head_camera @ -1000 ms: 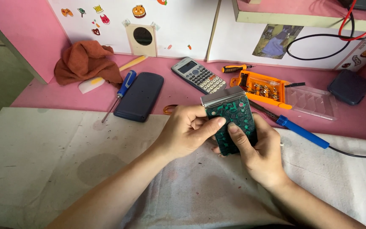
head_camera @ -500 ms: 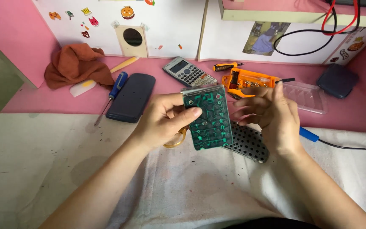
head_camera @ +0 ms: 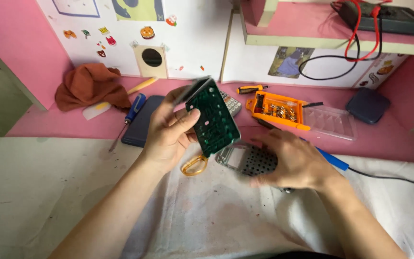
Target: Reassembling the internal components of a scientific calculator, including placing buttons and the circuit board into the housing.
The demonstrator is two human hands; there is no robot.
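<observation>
I grip the green board (head_camera: 212,118) by its edges in my left hand (head_camera: 168,136), lifted above the cloth (head_camera: 73,192), and I judge my right hand (head_camera: 295,160), loosely closing on the keypad shell (head_camera: 247,160) beneath it, should steady that before separating further.

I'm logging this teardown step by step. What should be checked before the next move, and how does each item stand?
1. Left hand grips green circuit board: ok, thumb and fingers pinch it, raised off the cloth.
2. Right hand on keypad shell: ok, it lies on the white cloth.
3. Board free of shell: ok, apart.
4. Wires between board and shell: cannot tell.
5. Soldering iron away from hands: not ok, it runs right behind the right hand.
6. Orange bit case within reach: ok, open on the pink desk.
</observation>
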